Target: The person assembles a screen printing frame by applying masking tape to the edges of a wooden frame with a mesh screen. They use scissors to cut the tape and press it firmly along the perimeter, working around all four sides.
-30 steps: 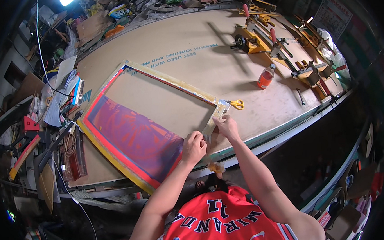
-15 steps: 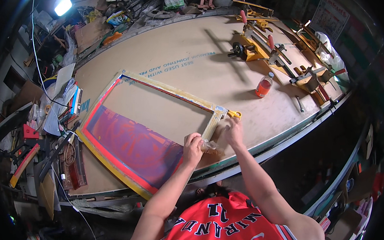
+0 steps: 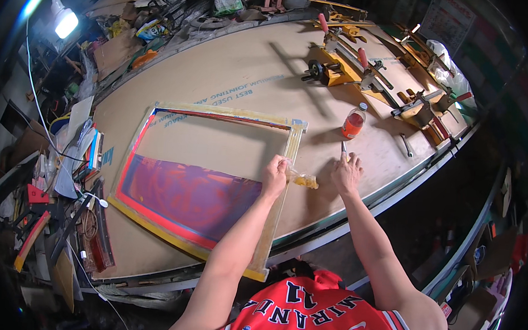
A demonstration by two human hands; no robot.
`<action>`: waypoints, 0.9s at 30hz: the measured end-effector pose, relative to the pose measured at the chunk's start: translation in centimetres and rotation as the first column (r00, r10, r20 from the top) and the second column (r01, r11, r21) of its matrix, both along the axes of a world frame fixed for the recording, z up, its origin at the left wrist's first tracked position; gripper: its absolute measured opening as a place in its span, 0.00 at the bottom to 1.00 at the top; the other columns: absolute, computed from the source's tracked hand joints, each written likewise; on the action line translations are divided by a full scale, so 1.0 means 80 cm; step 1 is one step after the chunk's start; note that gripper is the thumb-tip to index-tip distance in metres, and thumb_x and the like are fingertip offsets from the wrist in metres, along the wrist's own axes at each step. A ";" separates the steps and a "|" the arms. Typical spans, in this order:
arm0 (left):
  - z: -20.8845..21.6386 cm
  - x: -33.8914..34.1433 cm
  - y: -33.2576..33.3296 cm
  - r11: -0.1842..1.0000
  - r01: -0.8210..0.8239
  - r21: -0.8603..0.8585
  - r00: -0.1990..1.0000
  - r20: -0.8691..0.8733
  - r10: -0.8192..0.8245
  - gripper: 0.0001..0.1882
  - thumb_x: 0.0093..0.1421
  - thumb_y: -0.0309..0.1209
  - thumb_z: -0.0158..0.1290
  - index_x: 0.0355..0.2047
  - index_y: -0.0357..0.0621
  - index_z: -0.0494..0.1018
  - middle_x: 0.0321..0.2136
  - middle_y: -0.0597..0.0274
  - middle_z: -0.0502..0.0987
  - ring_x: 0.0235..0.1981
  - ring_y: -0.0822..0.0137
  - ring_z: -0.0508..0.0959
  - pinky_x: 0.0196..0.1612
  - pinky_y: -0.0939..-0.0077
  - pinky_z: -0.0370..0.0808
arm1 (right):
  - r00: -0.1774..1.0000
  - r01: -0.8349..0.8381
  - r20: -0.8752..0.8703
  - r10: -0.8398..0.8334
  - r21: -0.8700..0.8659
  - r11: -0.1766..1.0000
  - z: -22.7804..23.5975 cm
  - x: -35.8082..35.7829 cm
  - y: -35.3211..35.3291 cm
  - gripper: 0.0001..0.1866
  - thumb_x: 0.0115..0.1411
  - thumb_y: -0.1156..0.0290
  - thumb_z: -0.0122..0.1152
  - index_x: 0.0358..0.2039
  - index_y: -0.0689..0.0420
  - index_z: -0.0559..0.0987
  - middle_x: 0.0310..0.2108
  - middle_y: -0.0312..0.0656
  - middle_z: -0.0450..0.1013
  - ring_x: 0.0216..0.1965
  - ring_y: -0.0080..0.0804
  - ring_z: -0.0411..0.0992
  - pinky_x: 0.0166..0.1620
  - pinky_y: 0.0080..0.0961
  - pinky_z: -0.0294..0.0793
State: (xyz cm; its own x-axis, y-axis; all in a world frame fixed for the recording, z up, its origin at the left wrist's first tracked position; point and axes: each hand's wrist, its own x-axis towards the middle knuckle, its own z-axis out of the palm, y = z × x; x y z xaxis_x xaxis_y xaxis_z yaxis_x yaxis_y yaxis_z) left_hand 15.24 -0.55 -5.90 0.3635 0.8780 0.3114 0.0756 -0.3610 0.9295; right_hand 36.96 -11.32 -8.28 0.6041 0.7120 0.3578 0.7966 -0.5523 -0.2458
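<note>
Scissors (image 3: 344,149) are now drawn away from the frame (image 3: 292,144) on the table (image 3: 210,59), gripped in the curled right hand (image 3: 347,174) near a bottle (image 3: 353,124); a crumpled clear strip (image 3: 298,176) is pinched by the left hand (image 3: 274,176) at the frame's right bar.

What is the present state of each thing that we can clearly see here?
Left hand: closed, pinching tape
Tape: crumpled, sticking out rightward
Right hand: closed around scissors
Scissors: held; blade opening unclear
Frame: near right corner past the table edge
Bottle: upright, capped, partly filled
Wrench: lying flat
Lamp: lit
</note>
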 end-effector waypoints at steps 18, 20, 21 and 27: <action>-0.030 0.080 -0.014 0.997 0.058 -0.046 0.986 -0.155 -0.064 0.03 0.54 0.19 0.48 0.27 0.40 0.69 0.21 0.44 0.73 0.23 0.45 0.76 0.27 0.55 0.68 | 0.926 0.141 -0.334 -0.175 -0.124 0.982 -0.001 -0.048 0.183 0.38 0.55 0.45 0.64 0.47 0.71 0.69 0.48 0.58 0.64 0.53 0.53 0.65 0.55 0.47 0.66; -0.027 0.079 -0.014 0.998 0.059 -0.009 0.968 -0.243 -0.059 0.04 0.52 0.19 0.48 0.27 0.41 0.70 0.21 0.45 0.74 0.25 0.45 0.77 0.32 0.54 0.69 | 0.925 0.125 -0.348 -0.154 -0.106 0.987 0.008 -0.052 0.183 0.35 0.55 0.48 0.63 0.46 0.70 0.69 0.48 0.57 0.64 0.53 0.53 0.64 0.55 0.48 0.64; -0.025 0.078 -0.017 0.998 0.053 0.017 0.961 -0.272 -0.047 0.04 0.51 0.19 0.48 0.26 0.42 0.70 0.20 0.46 0.74 0.26 0.46 0.77 0.35 0.53 0.68 | 0.927 0.128 -0.341 -0.158 -0.110 0.986 0.009 -0.059 0.183 0.35 0.55 0.49 0.63 0.46 0.70 0.69 0.47 0.57 0.65 0.53 0.53 0.64 0.55 0.48 0.63; -0.003 0.010 -0.124 0.935 0.196 0.297 0.932 -0.353 -0.083 0.04 0.49 0.22 0.52 0.26 0.42 0.70 0.20 0.50 0.74 0.29 0.47 0.76 0.43 0.52 0.64 | 0.913 0.129 -0.370 -0.172 -0.137 0.982 0.014 -0.047 0.181 0.35 0.56 0.51 0.63 0.49 0.71 0.68 0.49 0.58 0.66 0.55 0.54 0.63 0.59 0.48 0.61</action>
